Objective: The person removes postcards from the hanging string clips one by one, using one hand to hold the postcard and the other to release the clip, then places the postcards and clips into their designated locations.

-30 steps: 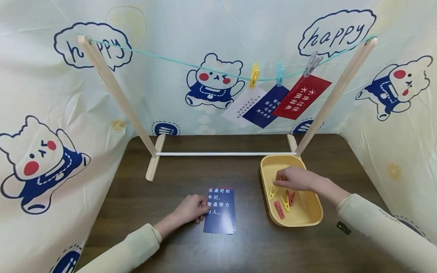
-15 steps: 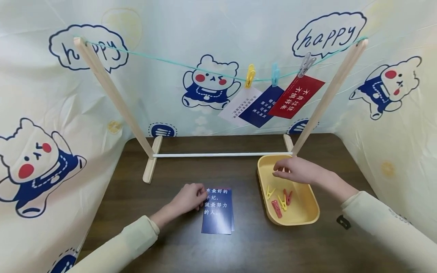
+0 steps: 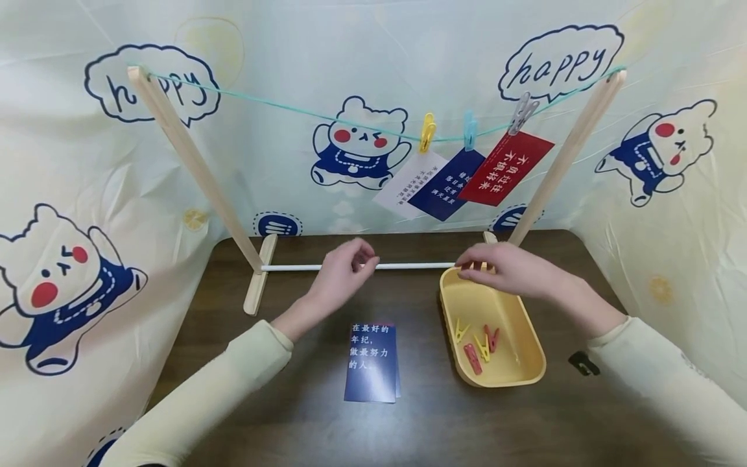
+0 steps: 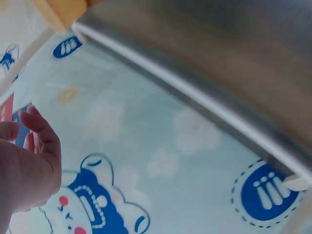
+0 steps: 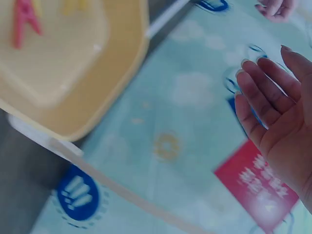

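Note:
My left hand (image 3: 344,272) is raised in front of the white crossbar, its fingers loosely bent with nothing between them. My right hand (image 3: 513,269) hovers over the far end of the yellow basket (image 3: 530,324); the right wrist view shows its palm bare and fingers relaxed. Inside the basket lie several yellow and red clothespins (image 3: 474,358). A small stack of cards, a blue card (image 3: 373,383) on top, lies on the table. From the green string (image 3: 262,99) hang a white card (image 3: 403,188), a blue card (image 3: 434,194) and a red card (image 3: 508,172), pinned by yellow, light blue and grey clothespins.
Two wooden posts (image 3: 192,162) hold up the string, joined low down by the white crossbar (image 3: 408,265). A small black object (image 3: 583,363) lies right of the basket. Printed cloth (image 3: 262,39) encloses the back and sides of the dark table (image 3: 280,402).
My left hand has left the edge of the card stack and risen forward and right. My right hand has lifted up and away from the clothespins, empty.

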Demonstrator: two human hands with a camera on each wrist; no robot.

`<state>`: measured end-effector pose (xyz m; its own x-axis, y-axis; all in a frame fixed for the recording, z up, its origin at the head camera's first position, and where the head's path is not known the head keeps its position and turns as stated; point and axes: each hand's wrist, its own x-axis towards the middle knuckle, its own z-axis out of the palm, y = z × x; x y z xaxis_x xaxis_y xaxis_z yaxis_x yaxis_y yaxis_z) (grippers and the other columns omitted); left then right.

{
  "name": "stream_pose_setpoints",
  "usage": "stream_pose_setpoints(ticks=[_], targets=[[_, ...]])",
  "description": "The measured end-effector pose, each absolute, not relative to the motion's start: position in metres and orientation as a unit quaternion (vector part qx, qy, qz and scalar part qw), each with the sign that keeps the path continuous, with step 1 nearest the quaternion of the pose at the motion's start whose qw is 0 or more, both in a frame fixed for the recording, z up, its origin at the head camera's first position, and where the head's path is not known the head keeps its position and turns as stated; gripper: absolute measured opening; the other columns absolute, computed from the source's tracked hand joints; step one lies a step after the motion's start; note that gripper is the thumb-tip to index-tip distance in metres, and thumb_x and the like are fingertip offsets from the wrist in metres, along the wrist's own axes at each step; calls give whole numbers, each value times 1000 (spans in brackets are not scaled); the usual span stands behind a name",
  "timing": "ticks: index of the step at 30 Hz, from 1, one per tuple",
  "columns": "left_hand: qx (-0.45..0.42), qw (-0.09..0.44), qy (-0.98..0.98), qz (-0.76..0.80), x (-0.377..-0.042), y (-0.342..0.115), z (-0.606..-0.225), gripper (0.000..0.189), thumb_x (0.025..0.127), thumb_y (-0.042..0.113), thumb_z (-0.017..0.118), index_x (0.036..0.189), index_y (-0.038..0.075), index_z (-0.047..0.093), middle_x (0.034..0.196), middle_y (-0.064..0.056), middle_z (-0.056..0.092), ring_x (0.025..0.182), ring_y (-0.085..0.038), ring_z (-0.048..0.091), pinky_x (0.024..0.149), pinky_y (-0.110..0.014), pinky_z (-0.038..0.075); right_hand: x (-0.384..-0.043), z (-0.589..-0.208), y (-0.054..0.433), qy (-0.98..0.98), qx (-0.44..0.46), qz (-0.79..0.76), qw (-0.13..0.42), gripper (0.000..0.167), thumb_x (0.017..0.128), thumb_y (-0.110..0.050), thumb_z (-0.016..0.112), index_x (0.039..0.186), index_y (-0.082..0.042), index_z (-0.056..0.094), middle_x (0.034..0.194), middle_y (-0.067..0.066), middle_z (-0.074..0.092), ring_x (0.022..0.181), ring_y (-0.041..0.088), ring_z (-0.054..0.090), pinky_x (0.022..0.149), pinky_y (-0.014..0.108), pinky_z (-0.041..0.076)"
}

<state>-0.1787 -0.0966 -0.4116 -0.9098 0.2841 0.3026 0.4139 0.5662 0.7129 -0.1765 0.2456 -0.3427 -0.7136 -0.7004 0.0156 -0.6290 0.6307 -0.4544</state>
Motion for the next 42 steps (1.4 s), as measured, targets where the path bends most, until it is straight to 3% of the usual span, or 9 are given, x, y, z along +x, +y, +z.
stream_pose_setpoints(ticks=[8, 16, 25, 33, 36, 42], targets=[[-186, 117, -843, -491, -202, -89, -384, 19, 99, 16, 73, 113, 6, 66, 109, -10, 70, 74, -20, 62, 66, -31, 53, -181, -290, 242, 912, -355, -205, 18, 25, 100, -25, 72, 123, -16, 72, 114, -3, 74, 99, 13, 70, 85, 38, 61], [-183, 135, -836, -500, -221, -87, -373, 22, 100, 17, 72, 115, 3, 64, 112, -10, 66, 81, -23, 62, 72, -33, 56, -187, -258, 231, 902, -392, -180, -12, 24, 98, -19, 74, 121, -12, 73, 116, 4, 74, 105, 21, 70, 89, 46, 61], [-184, 143, -852, -468, -245, -77, -360, 36, 100, 23, 73, 130, 10, 60, 130, -9, 60, 79, -20, 59, 68, -28, 55, -202, -217, 211, 891, -413, -161, -95, 28, 97, -12, 75, 125, -7, 71, 109, 7, 76, 94, 20, 72, 79, 42, 63], [-187, 129, -858, -461, -253, -68, -355, 36, 101, 24, 72, 132, 10, 63, 129, -9, 63, 77, -22, 57, 67, -30, 53, -223, -183, 190, 892, -398, -130, -169, 32, 99, -16, 72, 128, -3, 69, 122, 15, 72, 117, 31, 59, 102, 50, 51], [-188, 120, -856, -466, -255, -66, -353, 35, 101, 25, 71, 132, 11, 63, 128, -8, 64, 78, -22, 58, 68, -30, 54, -232, -174, 181, 904, -381, -106, -162, 37, 100, -22, 72, 131, -4, 68, 132, 16, 68, 128, 33, 52, 110, 52, 45], [-191, 106, -852, -476, -258, -63, -350, 31, 103, 25, 69, 130, 11, 64, 123, -8, 67, 76, -21, 59, 67, -30, 54, -251, -164, 168, 944, -317, -68, -67, 67, 100, -38, 69, 156, -9, 45, 148, 17, 57, 148, 37, 35, 123, 58, 26]])
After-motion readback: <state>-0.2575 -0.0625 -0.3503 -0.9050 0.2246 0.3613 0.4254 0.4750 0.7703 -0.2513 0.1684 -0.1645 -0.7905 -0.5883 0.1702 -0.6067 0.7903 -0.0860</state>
